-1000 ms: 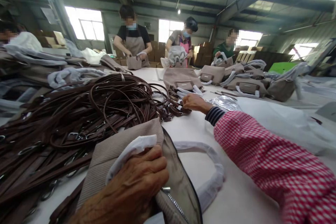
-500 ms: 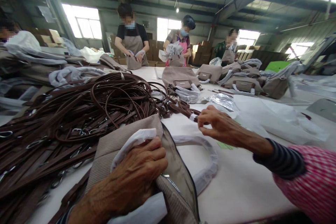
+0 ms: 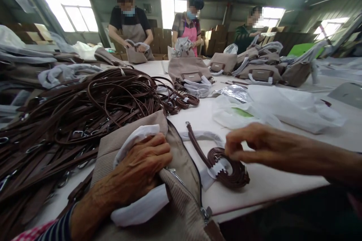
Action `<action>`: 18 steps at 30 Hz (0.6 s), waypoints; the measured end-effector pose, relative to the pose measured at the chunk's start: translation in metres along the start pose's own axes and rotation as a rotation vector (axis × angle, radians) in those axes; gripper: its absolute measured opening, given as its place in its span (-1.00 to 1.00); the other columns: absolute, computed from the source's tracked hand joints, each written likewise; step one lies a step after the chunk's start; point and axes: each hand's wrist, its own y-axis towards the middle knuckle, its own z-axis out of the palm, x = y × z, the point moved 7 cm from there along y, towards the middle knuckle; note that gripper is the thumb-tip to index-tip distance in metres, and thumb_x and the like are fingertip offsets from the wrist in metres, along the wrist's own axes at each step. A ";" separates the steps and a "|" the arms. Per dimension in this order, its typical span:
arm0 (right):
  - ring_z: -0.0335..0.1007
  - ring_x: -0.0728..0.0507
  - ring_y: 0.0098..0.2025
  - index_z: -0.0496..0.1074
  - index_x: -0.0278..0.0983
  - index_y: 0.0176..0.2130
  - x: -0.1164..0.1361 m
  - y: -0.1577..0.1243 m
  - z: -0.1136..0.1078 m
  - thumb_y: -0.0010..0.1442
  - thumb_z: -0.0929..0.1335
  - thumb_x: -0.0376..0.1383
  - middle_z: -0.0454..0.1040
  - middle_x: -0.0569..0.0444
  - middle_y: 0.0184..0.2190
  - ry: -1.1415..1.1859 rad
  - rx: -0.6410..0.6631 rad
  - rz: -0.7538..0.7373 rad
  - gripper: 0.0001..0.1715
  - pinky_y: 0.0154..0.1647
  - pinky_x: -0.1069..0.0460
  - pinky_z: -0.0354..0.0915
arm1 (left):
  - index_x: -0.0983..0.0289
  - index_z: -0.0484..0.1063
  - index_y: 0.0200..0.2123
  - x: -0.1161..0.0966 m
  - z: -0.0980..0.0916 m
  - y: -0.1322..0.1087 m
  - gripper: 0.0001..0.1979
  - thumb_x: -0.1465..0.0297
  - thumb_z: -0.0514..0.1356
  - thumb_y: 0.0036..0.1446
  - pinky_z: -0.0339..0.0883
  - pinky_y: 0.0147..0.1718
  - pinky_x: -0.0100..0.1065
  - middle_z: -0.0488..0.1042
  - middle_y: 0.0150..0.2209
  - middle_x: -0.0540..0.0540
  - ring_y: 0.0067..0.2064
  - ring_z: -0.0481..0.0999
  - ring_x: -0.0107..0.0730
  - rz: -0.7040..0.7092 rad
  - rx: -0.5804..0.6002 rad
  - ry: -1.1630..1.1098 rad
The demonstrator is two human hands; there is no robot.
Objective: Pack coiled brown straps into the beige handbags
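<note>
A taupe ribbed handbag [image 3: 181, 207] lies before me with its zipped top open and the beige lining [image 3: 181, 154] showing. My left hand [image 3: 138, 162] is closed around its handle [image 3: 141, 207], which is wrapped in white paper. A second wrapped handle [image 3: 202, 134] rests on the table beyond the opening. To the right of the bag, my right hand [image 3: 249, 143] pinches the upper edge of a coiled brown strap [image 3: 236, 175]. A white band holds the coil, and one strap end with a metal clip sticks out to the left.
A big heap of brown straps [image 3: 113, 98] with metal hooks covers the table's left side. Other taupe handbags [image 3: 188, 68] stand farther back. White plastic sheeting [image 3: 294, 105] lies at right. Three co-workers [image 3: 131, 26] stand across the table.
My right hand has drawn the coiled strap from the heap's edge toward me, beside the bag's opening. My left hand keeps its grip on the wrapped handle. The view has shifted slightly.
</note>
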 end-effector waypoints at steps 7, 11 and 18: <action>0.21 -0.07 -0.43 0.45 -0.26 -0.37 -0.038 0.106 -0.005 0.21 0.30 -0.35 0.46 0.03 -0.41 -0.461 0.046 0.093 -0.85 -0.38 0.01 -0.02 | 0.25 0.26 -0.42 0.000 0.000 -0.002 -0.77 0.59 0.19 0.25 0.07 -0.11 -0.18 0.45 -0.24 -0.02 -0.10 0.29 -0.25 -0.020 -0.003 -0.038; 0.23 -0.07 -0.45 0.46 -0.26 -0.38 -0.045 0.131 0.011 0.13 0.32 -0.41 0.49 0.02 -0.42 -0.429 0.092 0.074 -0.88 -0.38 0.01 -0.01 | 0.23 0.27 -0.40 -0.001 0.001 -0.001 -0.79 0.56 0.20 0.26 0.08 -0.13 -0.16 0.45 -0.24 -0.01 -0.10 0.30 -0.22 -0.027 0.006 -0.045; 0.25 -0.06 -0.40 0.41 -0.29 -0.40 -0.041 0.144 0.017 0.18 0.34 -0.38 0.42 0.08 -0.45 -0.250 0.065 -0.060 -0.90 -0.33 0.03 0.05 | 0.23 0.30 -0.37 0.000 0.001 -0.003 -0.83 0.52 0.21 0.24 0.07 -0.12 -0.11 0.45 -0.22 0.01 -0.06 0.29 -0.15 -0.044 0.006 -0.025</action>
